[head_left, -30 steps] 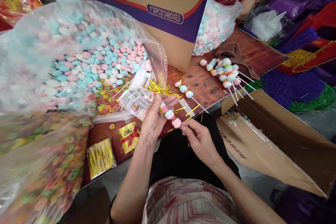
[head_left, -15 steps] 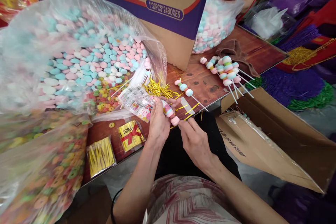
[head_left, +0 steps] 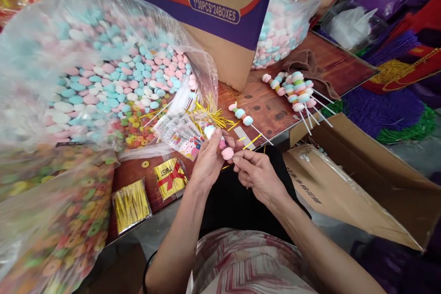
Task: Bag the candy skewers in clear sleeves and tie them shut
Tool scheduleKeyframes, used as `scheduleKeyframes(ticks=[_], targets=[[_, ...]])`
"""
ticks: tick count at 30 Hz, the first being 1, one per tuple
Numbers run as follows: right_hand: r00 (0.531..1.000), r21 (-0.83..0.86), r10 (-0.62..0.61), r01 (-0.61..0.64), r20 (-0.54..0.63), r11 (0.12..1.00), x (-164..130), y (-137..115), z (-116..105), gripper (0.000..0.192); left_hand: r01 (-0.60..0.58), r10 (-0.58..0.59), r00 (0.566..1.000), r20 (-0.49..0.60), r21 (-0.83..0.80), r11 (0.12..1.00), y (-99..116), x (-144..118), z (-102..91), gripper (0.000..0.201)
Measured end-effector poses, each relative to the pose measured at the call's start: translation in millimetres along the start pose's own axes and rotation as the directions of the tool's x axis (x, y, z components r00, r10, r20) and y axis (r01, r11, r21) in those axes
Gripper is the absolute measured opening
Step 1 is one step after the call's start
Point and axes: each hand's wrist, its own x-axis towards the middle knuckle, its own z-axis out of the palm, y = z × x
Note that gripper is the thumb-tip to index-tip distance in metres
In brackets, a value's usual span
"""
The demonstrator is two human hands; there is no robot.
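My left hand (head_left: 208, 161) is closed round a marshmallow skewer (head_left: 227, 153), its thumb lying along the side. Pink and white marshmallows show between the fingers, and what looks like clear wrapping covers part of them. My right hand (head_left: 260, 172) pinches the near end of the skewer, just below the last pink marshmallow; its stick is hidden by the fingers. Just beyond the hands lie printed plastic sleeves (head_left: 181, 133) and a heap of loose gold twist ties (head_left: 215, 117). Another marshmallow skewer (head_left: 247, 121) rests on the table to the right of them.
A large clear bag of marshmallows (head_left: 113, 73) and a bag of candy rings (head_left: 65, 220) fill the left. Twist tie packs (head_left: 132, 205) sit at the table edge. Finished skewers (head_left: 298, 92) lie right, above an open carton (head_left: 365, 179). A person stands behind another marshmallow bag (head_left: 282, 32).
The skewer has turned in my left hand, and a white marshmallow now shows above the thumb. The right fingers have curled more tightly at the skewer's near end.
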Motion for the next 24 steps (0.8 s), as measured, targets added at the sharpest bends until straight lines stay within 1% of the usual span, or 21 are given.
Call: scheduleKeyframes(ticks=[1,2,3,4,5,6,7,8,9,11,14,16,19,21,22,24], targets=[[0.997,-0.042,-0.062,0.06,-0.054,0.997,2,2,2,0.026,0.021,-0.021,1.0,0.019,-0.003,1.0,0,-1,-0.4,0.036],[0.982,-0.12,-0.156,0.144,-0.105,0.982,2,5,4,0.023,0.041,-0.04,0.999,0.036,-0.008,0.999,0,-1,-0.4,0.036],[0.95,-0.236,-0.28,0.244,-0.136,0.941,3,8,6,0.021,0.06,-0.059,0.997,0.048,-0.014,0.998,0,-2,-0.2,0.036],[0.898,-0.376,-0.419,0.345,-0.134,0.86,2,12,7,0.018,0.074,-0.073,0.996,0.055,-0.022,0.997,0,-2,0.1,0.035],[0.827,-0.519,-0.553,0.43,-0.1,0.739,1,15,7,0.017,0.08,-0.078,0.995,0.055,-0.033,0.996,0,-2,0.4,0.035],[0.747,-0.641,-0.663,0.488,-0.044,0.592,0,18,6,0.016,0.079,-0.077,0.996,0.047,-0.046,0.996,0,-2,0.6,0.034],[0.677,-0.732,-0.736,0.511,0.02,0.451,-1,21,5,0.016,0.068,-0.066,0.997,0.031,-0.06,0.996,1,-2,0.6,0.032],[0.629,-0.792,-0.773,0.51,0.077,0.336,-3,23,3,0.017,0.05,-0.049,0.999,0.007,-0.073,0.996,1,-1,0.4,0.03],[0.603,-0.832,-0.788,0.495,0.12,0.252,-4,25,1,0.019,0.028,-0.03,0.999,-0.018,-0.084,0.996,1,-1,0.1,0.028],[0.583,-0.875,-0.794,0.46,0.172,0.149,-3,28,-1,0.019,-0.008,0.002,0.998,-0.055,-0.102,0.995,0,0,-0.2,0.025],[0.571,-0.9,-0.795,0.429,0.205,0.076,5,29,2,0.021,0.01,-0.013,1.0,-0.028,-0.104,0.995,-5,0,0.6,0.025],[0.552,-0.903,-0.809,0.425,0.201,0.065,12,27,7,0.022,0.027,-0.028,1.0,-0.008,-0.09,0.996,-8,-2,1.1,0.023],[0.53,-0.876,-0.829,0.469,0.178,0.111,18,25,12,0.023,0.041,-0.041,0.999,-0.004,-0.06,0.997,-7,-3,-1.0,0.025],[0.534,-0.855,-0.828,0.498,0.17,0.145,17,24,12,0.022,0.065,-0.065,0.998,-0.005,-0.05,0.997,-2,-3,-4.1,0.03],[0.537,-0.853,-0.827,0.499,0.166,0.152,16,24,10,0.02,0.059,-0.06,0.998,-0.018,-0.054,0.997,1,-3,-5.6,0.031],[0.541,-0.86,-0.825,0.488,0.161,0.152,13,26,7,0.018,-0.006,0.0,0.997,-0.071,-0.078,0.997,6,-1,-7.7,0.03]])
